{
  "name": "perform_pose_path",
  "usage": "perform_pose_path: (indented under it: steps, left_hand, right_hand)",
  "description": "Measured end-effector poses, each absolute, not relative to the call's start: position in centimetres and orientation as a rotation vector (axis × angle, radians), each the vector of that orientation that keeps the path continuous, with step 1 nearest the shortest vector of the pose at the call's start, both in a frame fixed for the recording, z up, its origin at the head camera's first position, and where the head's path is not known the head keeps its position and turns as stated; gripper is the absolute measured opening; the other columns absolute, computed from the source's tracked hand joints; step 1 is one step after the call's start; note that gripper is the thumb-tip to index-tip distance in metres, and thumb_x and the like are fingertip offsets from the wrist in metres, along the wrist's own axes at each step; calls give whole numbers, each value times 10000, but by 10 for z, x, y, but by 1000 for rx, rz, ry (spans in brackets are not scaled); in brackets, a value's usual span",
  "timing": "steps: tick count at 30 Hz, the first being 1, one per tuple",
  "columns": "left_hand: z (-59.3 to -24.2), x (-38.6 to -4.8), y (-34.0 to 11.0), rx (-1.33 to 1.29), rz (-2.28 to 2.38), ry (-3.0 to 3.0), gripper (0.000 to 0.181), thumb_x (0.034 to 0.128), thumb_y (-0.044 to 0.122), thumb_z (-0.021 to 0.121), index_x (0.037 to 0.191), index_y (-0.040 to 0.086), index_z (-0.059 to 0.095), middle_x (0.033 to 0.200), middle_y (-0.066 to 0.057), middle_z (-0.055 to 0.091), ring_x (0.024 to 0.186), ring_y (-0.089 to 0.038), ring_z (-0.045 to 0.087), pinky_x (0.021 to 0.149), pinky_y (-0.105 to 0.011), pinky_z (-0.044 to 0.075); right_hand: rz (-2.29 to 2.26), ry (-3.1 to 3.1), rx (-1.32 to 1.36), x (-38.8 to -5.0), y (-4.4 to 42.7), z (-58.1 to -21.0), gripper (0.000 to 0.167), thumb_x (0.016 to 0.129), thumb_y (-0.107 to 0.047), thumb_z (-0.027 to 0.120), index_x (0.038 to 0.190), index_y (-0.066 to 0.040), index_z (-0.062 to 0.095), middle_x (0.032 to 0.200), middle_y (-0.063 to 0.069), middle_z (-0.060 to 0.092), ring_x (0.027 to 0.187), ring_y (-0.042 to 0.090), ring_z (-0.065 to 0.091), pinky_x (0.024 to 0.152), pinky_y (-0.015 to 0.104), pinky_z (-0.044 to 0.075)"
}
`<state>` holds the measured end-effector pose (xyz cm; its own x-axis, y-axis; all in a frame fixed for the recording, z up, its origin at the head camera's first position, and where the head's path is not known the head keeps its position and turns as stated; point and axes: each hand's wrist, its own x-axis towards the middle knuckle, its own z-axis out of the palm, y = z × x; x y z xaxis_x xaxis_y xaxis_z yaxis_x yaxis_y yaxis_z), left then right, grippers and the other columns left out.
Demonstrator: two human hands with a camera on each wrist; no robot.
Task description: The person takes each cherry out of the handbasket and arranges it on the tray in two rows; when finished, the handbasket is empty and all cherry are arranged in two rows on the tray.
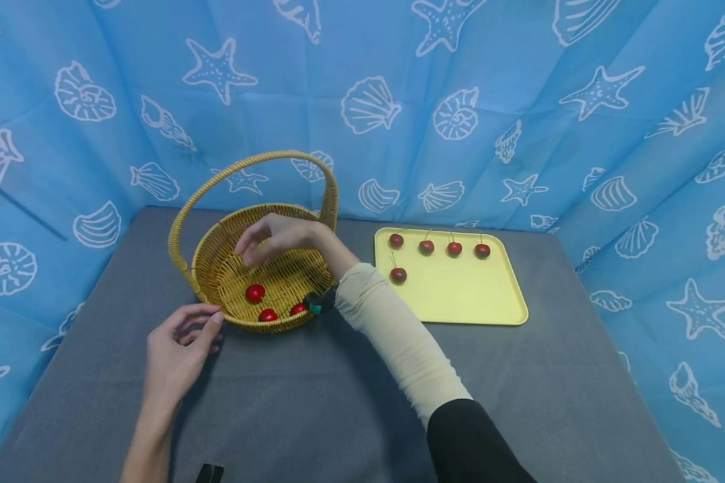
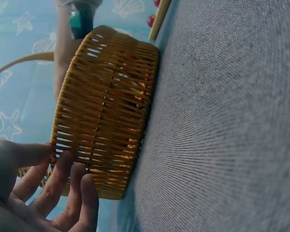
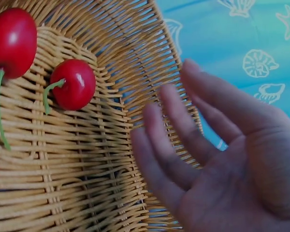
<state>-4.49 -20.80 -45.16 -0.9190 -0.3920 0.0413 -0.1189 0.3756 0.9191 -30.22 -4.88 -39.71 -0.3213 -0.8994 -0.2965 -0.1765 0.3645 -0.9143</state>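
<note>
A woven wicker basket (image 1: 266,325) with a tall arched handle (image 1: 250,161) stands at the left of the table. My left hand (image 1: 181,345) pinches its near left rim between thumb and fingers; the left wrist view shows the fingers (image 2: 53,188) against the woven side. Over the inside of the basket hovers my right hand (image 1: 278,238), fingers loosely bent, with nothing in its grasp. Below it, a red cherry (image 1: 255,293) lies on the basket floor, with a second cherry (image 1: 268,314) and a third cherry (image 1: 298,309) by the near wall. Green stems show in the right wrist view.
To the right of the basket lies a yellow tray (image 1: 459,302) holding several dark red cherries (image 1: 426,247) near its back and left edges. Grey cloth (image 1: 314,402) covers the table. A blue curtain (image 1: 399,168) with shell prints hangs behind and at both sides.
</note>
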Motion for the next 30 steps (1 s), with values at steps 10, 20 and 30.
perform_pose_path:
  steps: [10, 20, 30]
  left_hand:
    - [-452, -44, -208, 454, -1567, -2389, 277, 1065, 287, 724, 1263, 94, 729, 995, 83, 777, 808, -66, 759, 676, -199, 656]
    - [-451, -45, -207, 472, -1563, -2387, 276, 1058, 290, 734, 1258, 101, 729, 1004, 72, 784, 808, -73, 763, 680, -198, 657]
    - [-451, -46, -207, 478, -1546, -2418, 305, 1069, 304, 717, 1293, 96, 710, 1139, -128, 787, 820, -43, 746, 677, -175, 644]
  right_hand:
    - [-854, 1671, -866, -288, -50, -395, 453, 1030, -42, 727, 1461, 39, 612, 1462, 234, 644, 1174, 254, 714, 1144, 564, 585]
    - [-658, 1645, -864, -287, -54, -399, 490, 997, 26, 738, 1470, -63, 648, 1424, 70, 681, 1195, 175, 701, 1104, 506, 618]
    - [-683, 1569, -854, -282, -55, -400, 490, 983, 79, 726, 1458, -19, 656, 1444, 38, 661, 1139, 162, 719, 1074, 368, 642]
